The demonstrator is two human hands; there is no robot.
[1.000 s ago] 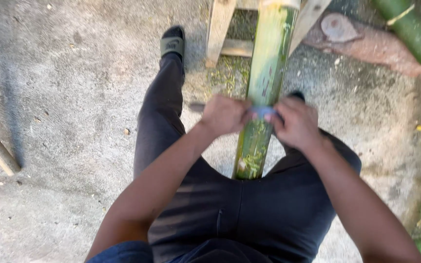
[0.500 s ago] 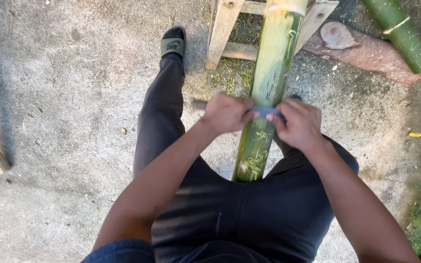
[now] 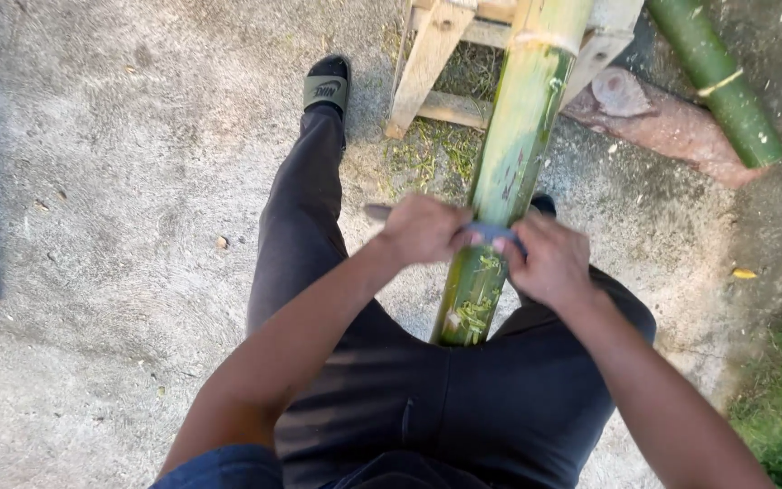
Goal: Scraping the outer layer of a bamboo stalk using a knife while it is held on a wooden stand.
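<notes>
Between our legs, we're working a long green bamboo pole [image 3: 516, 154] that's running from our lap up onto a wooden stand [image 3: 434, 54] at the top of the view. We're gripping a blade [image 3: 491, 234] laid crosswise over the pole: our left hand [image 3: 423, 228] is closing tight around the wooden handle end sticking out on the left, and our right hand [image 3: 549, 261] is clamping down on the other end, so both hands are fully wrapped on the tool with the grey metal showing between them. Green shavings [image 3: 477, 312] are clinging to the pole just below the blade, and more are lying on the concrete by the stand. We're wearing dark trousers and a green slide sandal [image 3: 326, 89] on the left foot. No containers anywhere that we can see. Off to the right, 1 more green bamboo stalk [image 3: 715, 80] is lying across a reddish log [image 3: 658, 122], with grass at the edge.
</notes>
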